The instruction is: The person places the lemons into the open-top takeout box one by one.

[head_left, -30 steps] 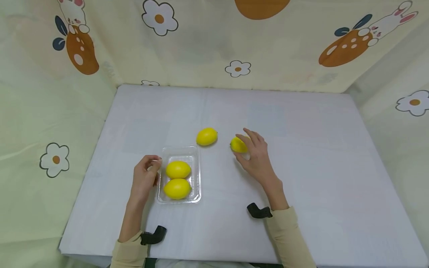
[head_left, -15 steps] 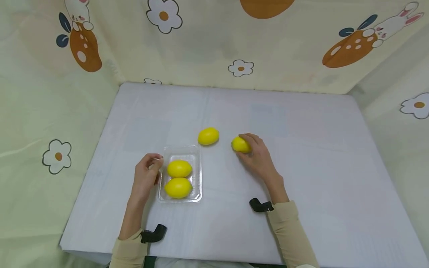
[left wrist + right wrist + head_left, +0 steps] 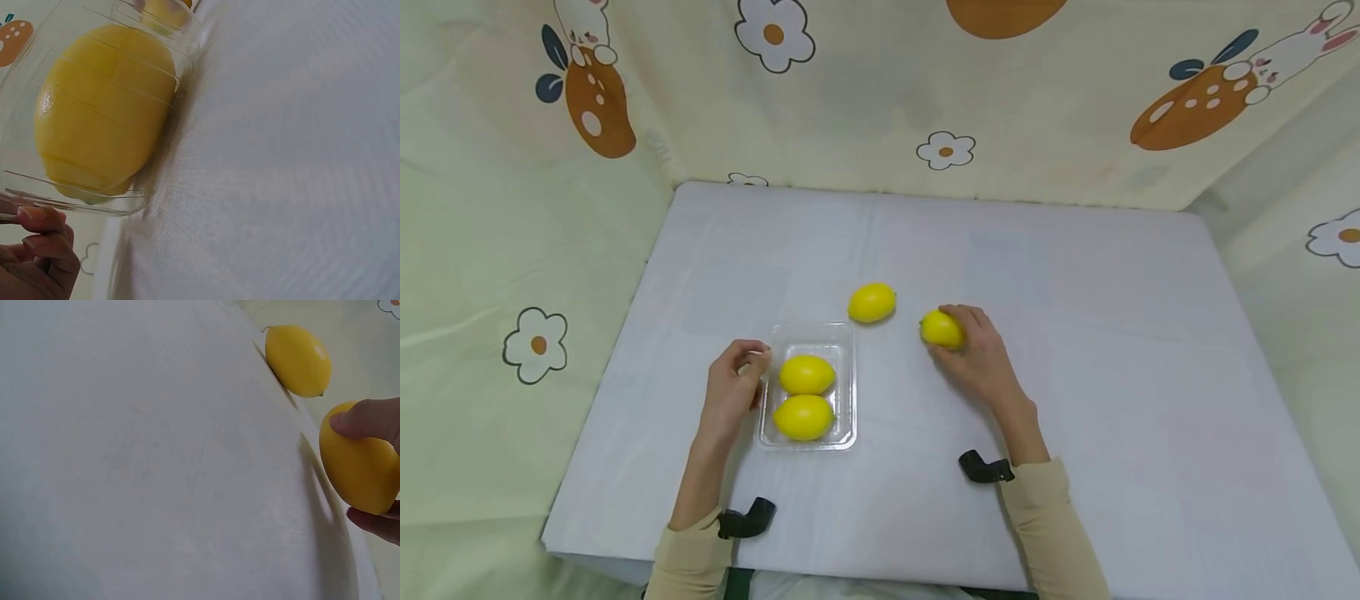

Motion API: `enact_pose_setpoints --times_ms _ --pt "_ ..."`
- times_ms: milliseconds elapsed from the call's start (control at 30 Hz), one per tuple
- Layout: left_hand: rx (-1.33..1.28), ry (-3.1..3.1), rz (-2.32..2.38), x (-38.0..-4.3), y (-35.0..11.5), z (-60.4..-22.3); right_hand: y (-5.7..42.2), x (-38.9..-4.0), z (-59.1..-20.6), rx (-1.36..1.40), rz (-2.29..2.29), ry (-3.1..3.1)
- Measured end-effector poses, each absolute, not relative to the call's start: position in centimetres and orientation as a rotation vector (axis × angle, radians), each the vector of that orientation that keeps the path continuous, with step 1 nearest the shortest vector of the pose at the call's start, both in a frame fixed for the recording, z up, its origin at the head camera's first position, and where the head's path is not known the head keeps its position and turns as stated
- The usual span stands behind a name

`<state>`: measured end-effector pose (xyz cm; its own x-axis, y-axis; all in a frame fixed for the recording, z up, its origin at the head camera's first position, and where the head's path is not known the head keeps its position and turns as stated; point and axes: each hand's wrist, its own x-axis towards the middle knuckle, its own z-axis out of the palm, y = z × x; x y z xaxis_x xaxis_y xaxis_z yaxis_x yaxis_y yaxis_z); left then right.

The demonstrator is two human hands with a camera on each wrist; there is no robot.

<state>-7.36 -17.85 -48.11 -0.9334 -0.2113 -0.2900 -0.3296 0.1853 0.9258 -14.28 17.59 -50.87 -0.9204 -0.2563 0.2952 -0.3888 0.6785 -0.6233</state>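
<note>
My left hand pinches the left rim of a clear plastic tray; in the left wrist view the fingertips meet that rim. Two lemons lie inside the tray, a back lemon and a front lemon. To the right, my right hand grips another lemon between thumb and fingers. The right wrist view shows the thumb across the top of this held lemon, with a shadow on the cloth beneath it. One more lemon lies on the table behind the tray's right corner.
A white cloth covers the table. Patterned curtains stand along its back and both sides. A black curved piece sits at each wrist, one left piece and one right piece.
My right hand has closed its fingers round the lemon it was reaching over, and the lemon has shifted slightly toward me. The left hand stays at the tray rim. The head view has shifted slightly.
</note>
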Motion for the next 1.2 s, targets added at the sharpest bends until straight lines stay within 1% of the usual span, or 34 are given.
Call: enact_pose_setpoints --times_ms 800,1000,1200 --pt "-0.526 2.344 1.872 -7.3 -17.7 -47.7 15.9 -11.3 -49.3 0.658 1.171 -2.545" --pt "-0.531 2.338 1.876 -7.3 -17.6 -47.5 14.7 -10.7 -48.3 0.711 1.215 -2.498" --pt "-0.537 2.332 1.875 -7.2 -17.6 -47.7 12.8 -10.5 -47.2 0.83 1.215 -2.468"
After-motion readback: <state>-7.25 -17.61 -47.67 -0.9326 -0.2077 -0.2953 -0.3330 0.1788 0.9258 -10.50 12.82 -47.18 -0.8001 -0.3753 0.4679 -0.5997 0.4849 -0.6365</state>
